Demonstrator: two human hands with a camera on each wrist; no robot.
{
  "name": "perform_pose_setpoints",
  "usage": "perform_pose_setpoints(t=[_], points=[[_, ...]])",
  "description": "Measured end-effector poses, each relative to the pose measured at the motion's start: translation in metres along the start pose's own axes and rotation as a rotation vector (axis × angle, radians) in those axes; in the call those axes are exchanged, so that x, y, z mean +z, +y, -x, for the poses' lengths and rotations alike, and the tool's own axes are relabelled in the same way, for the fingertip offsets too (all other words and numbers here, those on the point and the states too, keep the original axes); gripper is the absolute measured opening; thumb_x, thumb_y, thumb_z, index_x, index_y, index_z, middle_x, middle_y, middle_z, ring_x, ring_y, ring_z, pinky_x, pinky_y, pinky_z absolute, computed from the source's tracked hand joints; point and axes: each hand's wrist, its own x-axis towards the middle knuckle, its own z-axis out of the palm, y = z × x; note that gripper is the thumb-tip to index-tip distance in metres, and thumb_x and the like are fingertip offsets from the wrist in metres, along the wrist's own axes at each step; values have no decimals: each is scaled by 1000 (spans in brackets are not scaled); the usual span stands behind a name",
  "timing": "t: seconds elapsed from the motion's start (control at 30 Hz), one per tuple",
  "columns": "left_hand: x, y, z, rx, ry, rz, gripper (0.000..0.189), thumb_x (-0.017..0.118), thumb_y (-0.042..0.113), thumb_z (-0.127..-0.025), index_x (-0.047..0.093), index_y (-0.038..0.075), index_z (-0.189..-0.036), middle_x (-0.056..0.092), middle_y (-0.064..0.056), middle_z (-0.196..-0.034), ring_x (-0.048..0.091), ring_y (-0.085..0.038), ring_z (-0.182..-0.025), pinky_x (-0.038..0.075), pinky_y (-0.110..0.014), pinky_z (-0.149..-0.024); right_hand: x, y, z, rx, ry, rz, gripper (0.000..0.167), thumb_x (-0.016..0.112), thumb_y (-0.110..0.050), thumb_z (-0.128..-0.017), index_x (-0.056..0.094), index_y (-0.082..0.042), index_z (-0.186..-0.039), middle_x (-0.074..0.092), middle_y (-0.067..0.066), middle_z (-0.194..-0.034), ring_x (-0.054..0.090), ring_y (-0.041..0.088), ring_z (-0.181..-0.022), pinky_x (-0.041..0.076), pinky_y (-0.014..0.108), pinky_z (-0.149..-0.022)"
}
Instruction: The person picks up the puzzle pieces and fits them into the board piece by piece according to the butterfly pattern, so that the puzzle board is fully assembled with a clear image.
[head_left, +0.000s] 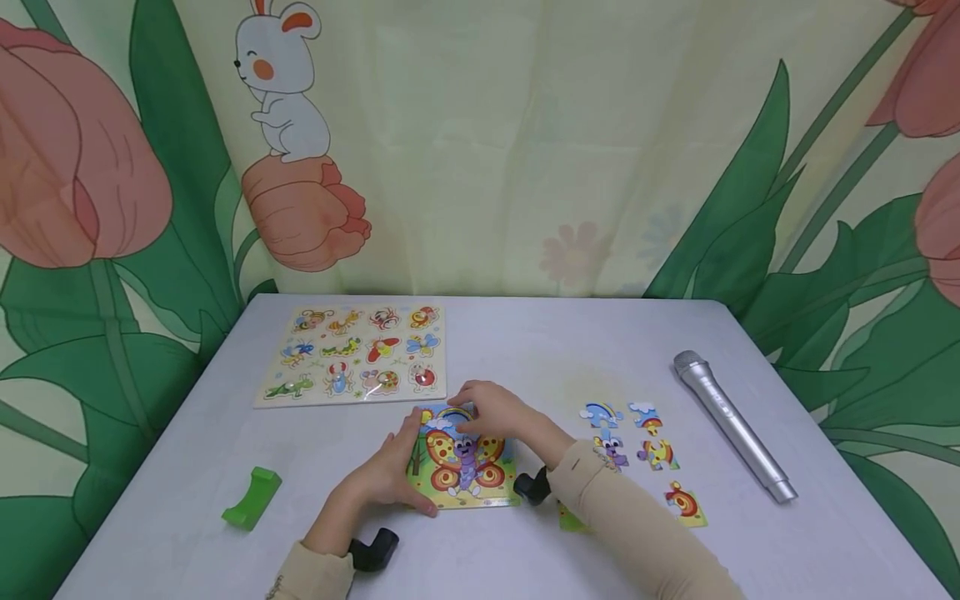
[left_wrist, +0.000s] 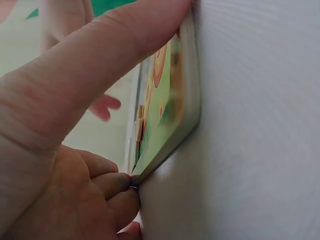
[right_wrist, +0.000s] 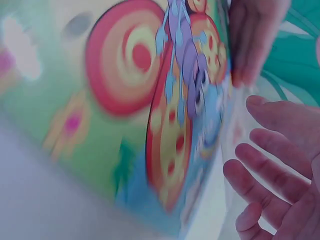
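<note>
A small butterfly puzzle board (head_left: 467, 483) lies on the table between both hands. My left hand (head_left: 385, 472) holds its left side, with the fingers along the left edge and the thumb at the lower edge. In the left wrist view that thumb (left_wrist: 105, 55) lies along the board's rim. My right hand (head_left: 497, 410) hovers over the board's top part with loosely bent fingers. The right wrist view shows its fingers (right_wrist: 265, 185) spread apart beside the board's picture, with nothing between them. Whether a fingertip touches the board cannot be told.
Loose puzzle pieces (head_left: 658, 454) lie to the right, some partly hidden by the right sleeve. Beyond them is a silver microphone (head_left: 735, 427). An insect puzzle board (head_left: 352, 354) lies at the back left, a green curved block (head_left: 252, 498) at the left. A floral curtain hangs behind the table.
</note>
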Motion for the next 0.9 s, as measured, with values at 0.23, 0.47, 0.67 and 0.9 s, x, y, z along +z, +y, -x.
perform_pose_setpoints(t=[0.23, 0.47, 0.67, 0.9], points=[[2, 2, 0, -19, 8, 3, 134, 91, 32, -47, 5, 0, -146, 11, -22, -150, 8, -34, -137, 5, -47, -111, -20, 30, 34, 40, 80, -56, 40, 71, -17, -80, 63, -5, -117, 60, 9, -109, 56, 18, -77, 48, 23, -65], [2, -1, 2, -16, 19, -6, 135, 91, 32, -47, 5, -1, -145, 11, -22, -150, 9, -35, -137, 6, -47, -111, -35, 60, 68, 43, 148, -31, 40, 71, -17, -80, 62, -3, -117, 60, 10, -108, 54, 16, -75, 46, 24, -62], [1, -2, 0, 6, 8, -11, 135, 91, 34, -47, 5, -1, -145, 9, -21, -150, 7, -33, -138, 5, -46, -112, -42, 83, 93, 46, 203, -36, 42, 71, -18, -80, 61, -2, -117, 61, 11, -108, 54, 19, -80, 46, 26, -63], [2, -3, -1, 1, 14, -19, 136, 91, 33, -47, 4, -1, -145, 10, -21, -150, 7, -33, -138, 6, -46, -112, -44, 103, 114, 47, 265, -59, 42, 73, -16, -78, 61, 1, -115, 62, 11, -107, 55, 23, -81, 49, 37, -66]])
